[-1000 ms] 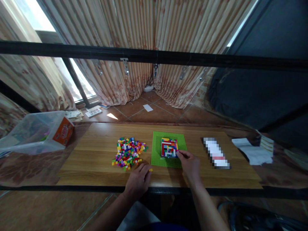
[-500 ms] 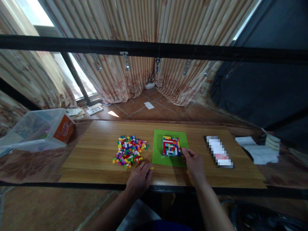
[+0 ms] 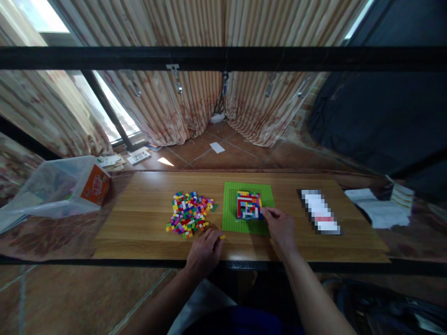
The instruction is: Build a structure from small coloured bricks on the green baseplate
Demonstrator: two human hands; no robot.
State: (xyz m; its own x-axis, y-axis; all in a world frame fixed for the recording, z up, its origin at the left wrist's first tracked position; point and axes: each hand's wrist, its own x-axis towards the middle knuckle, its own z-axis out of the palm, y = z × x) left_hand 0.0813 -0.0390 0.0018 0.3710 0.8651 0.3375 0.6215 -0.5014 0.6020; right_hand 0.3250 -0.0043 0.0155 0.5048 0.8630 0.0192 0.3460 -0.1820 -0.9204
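Note:
A square build of many-coloured toy bricks [image 3: 248, 205] stands on a green studded baseplate [image 3: 228, 224]. My right hand [image 3: 282, 229] is at the build's right side, thumb and index finger pinched together against its edge; anything between those fingertips is too small to make out. My left hand [image 3: 205, 250] rests on the table in front of a heap of loose bricks [image 3: 190, 213], with its fingers curled in. At its thumb and index fingertips shows a small yellow brick [image 3: 222, 237], gripped there.
A blurred-out phone-like object [image 3: 320, 211] lies right of the baseplate on the wooden table [image 3: 139, 246]. Beyond the table's left end is a clear plastic bin [image 3: 56, 186] with an orange label. Papers [image 3: 379, 209] lie off to the right. A dark bar [image 3: 223, 58] crosses above.
The whole view has shifted slightly, so the table sits a little higher in it. Both hands keep nearly the same places, the right one still at the build's right edge.

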